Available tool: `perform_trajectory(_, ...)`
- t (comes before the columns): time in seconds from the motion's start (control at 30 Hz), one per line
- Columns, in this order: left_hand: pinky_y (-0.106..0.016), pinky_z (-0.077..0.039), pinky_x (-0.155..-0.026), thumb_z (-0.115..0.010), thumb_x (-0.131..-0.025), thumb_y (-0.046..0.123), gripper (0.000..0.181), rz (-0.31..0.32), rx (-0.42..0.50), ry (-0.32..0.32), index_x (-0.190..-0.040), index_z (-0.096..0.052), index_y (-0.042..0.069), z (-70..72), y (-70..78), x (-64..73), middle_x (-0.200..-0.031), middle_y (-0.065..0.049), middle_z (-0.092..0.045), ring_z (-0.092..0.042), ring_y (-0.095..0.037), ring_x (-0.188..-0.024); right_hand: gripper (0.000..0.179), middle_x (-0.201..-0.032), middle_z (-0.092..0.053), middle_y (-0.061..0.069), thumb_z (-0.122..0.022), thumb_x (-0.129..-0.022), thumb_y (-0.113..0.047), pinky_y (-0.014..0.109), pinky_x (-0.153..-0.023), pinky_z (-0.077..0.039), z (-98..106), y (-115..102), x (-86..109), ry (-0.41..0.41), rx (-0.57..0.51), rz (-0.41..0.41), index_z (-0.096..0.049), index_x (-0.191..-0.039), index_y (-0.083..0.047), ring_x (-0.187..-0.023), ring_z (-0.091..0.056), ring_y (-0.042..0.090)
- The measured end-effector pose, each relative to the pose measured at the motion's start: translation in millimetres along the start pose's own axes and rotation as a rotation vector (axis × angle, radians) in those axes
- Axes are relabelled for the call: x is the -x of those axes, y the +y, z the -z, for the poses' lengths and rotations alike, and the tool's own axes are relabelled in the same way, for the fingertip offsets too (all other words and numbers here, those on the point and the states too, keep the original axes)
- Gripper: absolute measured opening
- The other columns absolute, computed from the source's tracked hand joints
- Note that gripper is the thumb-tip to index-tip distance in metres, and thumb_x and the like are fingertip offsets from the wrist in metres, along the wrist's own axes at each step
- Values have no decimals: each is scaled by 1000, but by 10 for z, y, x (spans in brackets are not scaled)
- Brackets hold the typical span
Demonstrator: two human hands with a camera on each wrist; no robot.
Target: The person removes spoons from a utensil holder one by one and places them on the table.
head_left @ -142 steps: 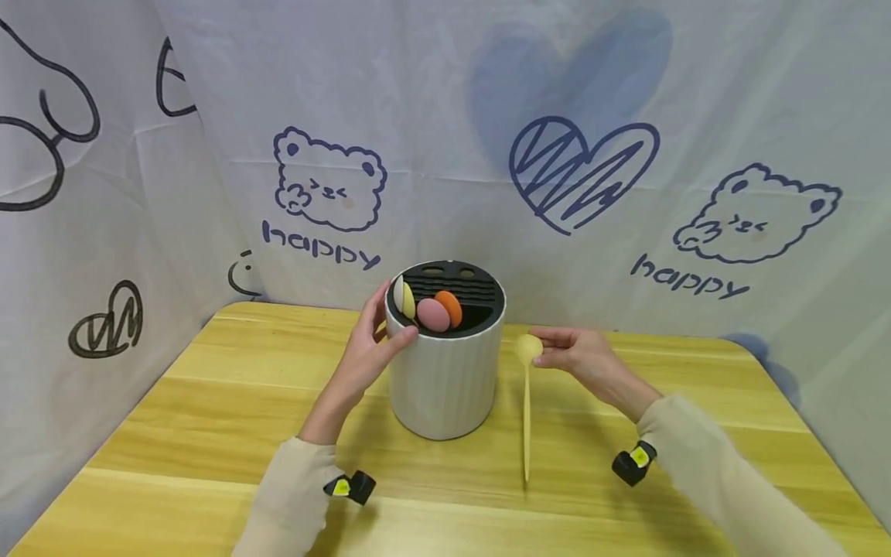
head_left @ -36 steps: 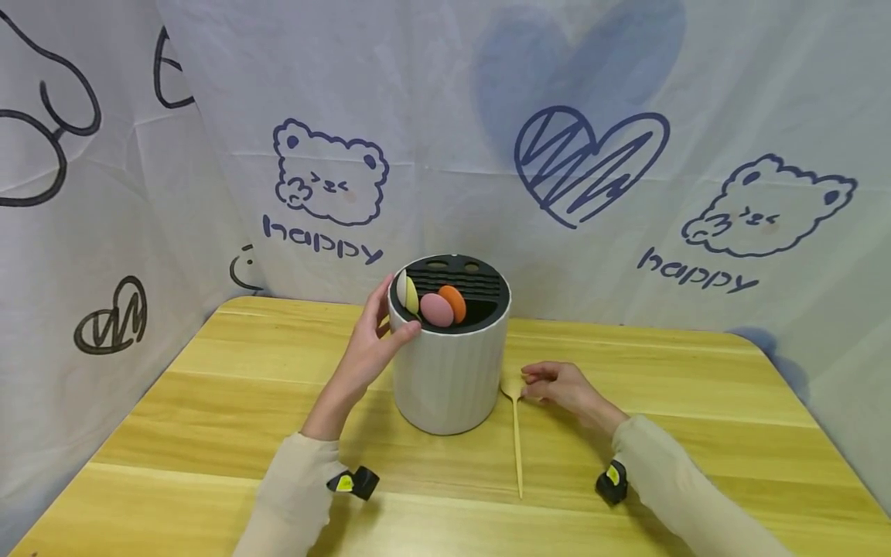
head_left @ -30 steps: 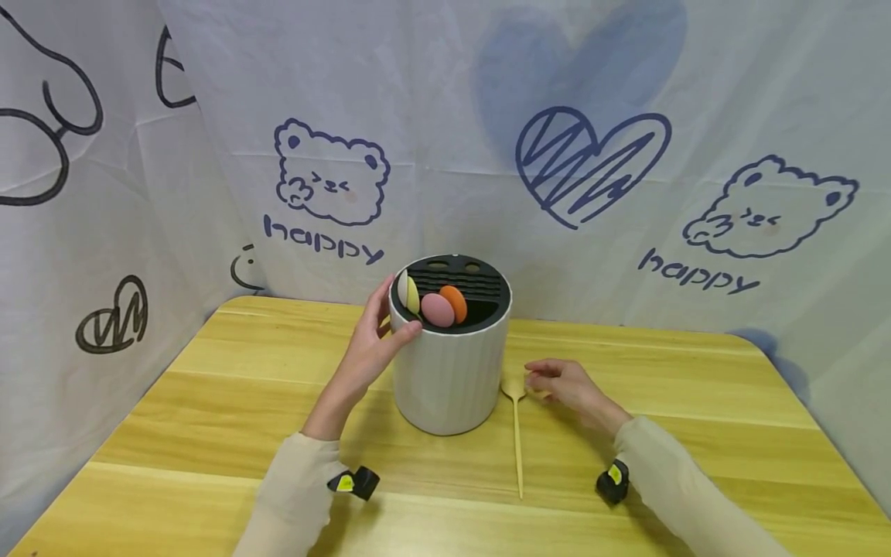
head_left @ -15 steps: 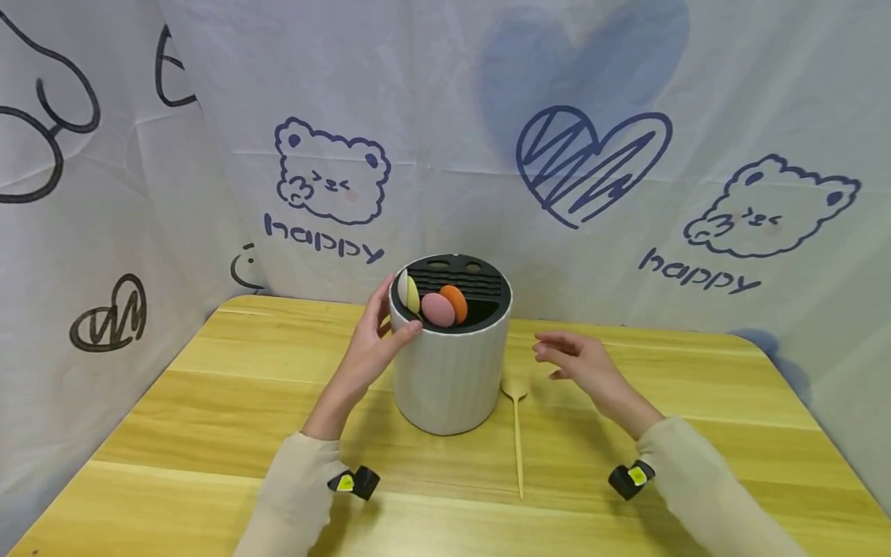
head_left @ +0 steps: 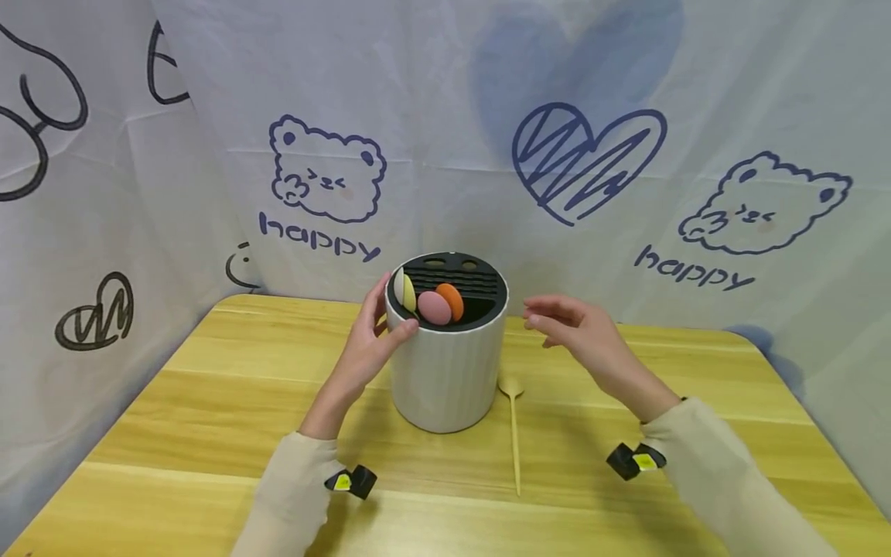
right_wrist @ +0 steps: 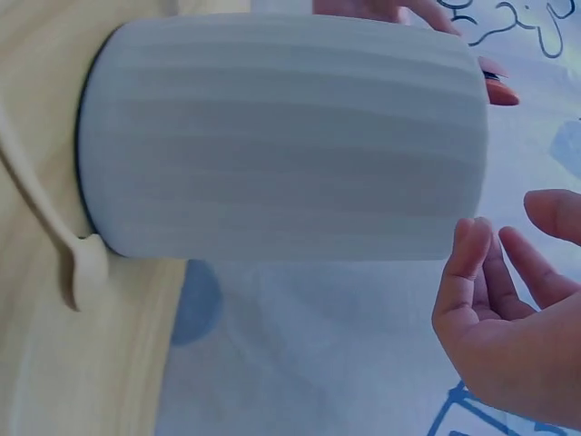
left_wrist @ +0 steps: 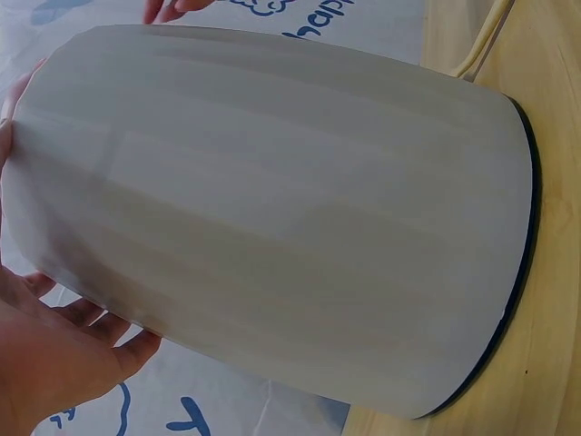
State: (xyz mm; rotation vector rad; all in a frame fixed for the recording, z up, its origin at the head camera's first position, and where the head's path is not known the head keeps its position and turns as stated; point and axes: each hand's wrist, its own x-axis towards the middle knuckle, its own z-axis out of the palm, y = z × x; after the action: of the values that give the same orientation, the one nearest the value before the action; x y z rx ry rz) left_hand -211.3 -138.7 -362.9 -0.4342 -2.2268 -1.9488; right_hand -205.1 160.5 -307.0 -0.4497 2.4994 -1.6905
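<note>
1. You have one white ribbed container [head_left: 445, 379], upright mid-frame, topped by one black slotted lid [head_left: 483, 282].
2. Four rounded heads stick up from the lid's left and front: a cream head [head_left: 399, 286], a yellow head [head_left: 409, 295], a pink head [head_left: 435, 308] and an orange head [head_left: 453, 300].
3. One yellow spoon [head_left: 515, 437] lies on the table [head_left: 209, 418] right of centre, handle toward the bottom of the frame, bowl close by the container's base; whether they touch, you can't tell.
4. Your left hand [head_left: 365, 344] grips the container's upper left edge, thumb at the front. Your right hand [head_left: 592, 340] is raised to the right of the rim, apart from it, fingers loosely bent around air.
5. The table's far edge runs behind the container, near the cloth [head_left: 445, 209]. You have bare wood right of the spoon and left of your left sleeve [head_left: 288, 491].
6. Just over a second ago your right fingers were at the spoon's bowl; they have since risen away. The spoon and your left grip have stayed put.
</note>
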Motion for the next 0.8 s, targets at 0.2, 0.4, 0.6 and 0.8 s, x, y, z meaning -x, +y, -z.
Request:
perform_trajectory(0.2,-48,-24,-113,-63,-88,29,82,-10,-1,-6,-155,-19,13,-4,6,-14,-155,-11,-26,-29,-27,-138,40,-125,-61,14,-61,-96,-24,35,-90,-51,-2,-150,-50,-28,-4,13,-58,-129,-2,-109,-58,25)
perform_trajectory(0.4,-48,-24,-113,-62,-88,27,81,-2,-2,-9,-155,-18,14,-7,9,-23,-155,-11,-26,-29,-27,-138,36,-122,-62,12,-63,-95,-20,37,-87,-52,-41,-251,-113,-70,-19,36,-61,-126,-2,-109,-58,28)
perform_trajectory(0.6,-48,-24,-113,-62,-88,26,81,-2,0,-12,-155,-18,15,-13,23,-33,-156,-11,-24,-28,-27,-139,34,-120,-64,9,-63,-95,-19,32,-79,-54,-97,-384,-167,-97,17,42,-63,-125,-4,-103,-60,23)
perform_trajectory(0.8,-48,-24,-113,-62,-88,25,80,-11,10,-7,-155,-19,14,-7,17,-13,-155,-10,-25,-28,-27,-139,34,-117,-65,13,-65,-92,-13,33,-70,-54,-186,-532,-199,-156,53,82,-63,-124,-1,-99,-61,24)
